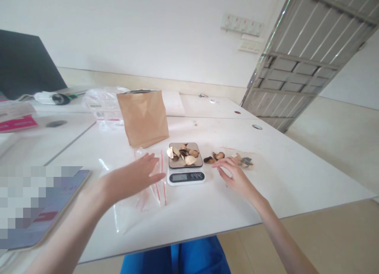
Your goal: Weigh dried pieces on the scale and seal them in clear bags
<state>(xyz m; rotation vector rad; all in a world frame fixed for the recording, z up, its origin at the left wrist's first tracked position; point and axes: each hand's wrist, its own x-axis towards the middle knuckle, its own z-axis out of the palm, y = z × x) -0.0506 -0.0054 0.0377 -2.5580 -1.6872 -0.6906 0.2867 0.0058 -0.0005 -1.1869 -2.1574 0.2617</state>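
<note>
A small digital scale [186,175] stands on the white table [225,203] with several dried brown slices [183,152] piled on its steel plate. My left hand [134,176] lies open, fingers stretched flat over clear zip bags [148,195] with red seal lines, just left of the scale. My right hand [233,173] rests on the table to the right of the scale, fingers extended toward a few loose dried slices [214,158]. A clear bag with more pieces [244,161] lies just beyond that hand.
A brown paper bag [144,117] stands upright behind the scale. Plastic packets [102,106] and a dark laptop [25,64] sit at the far left. A tablet [44,207] lies at the near left. The table's near edge runs just before my lap.
</note>
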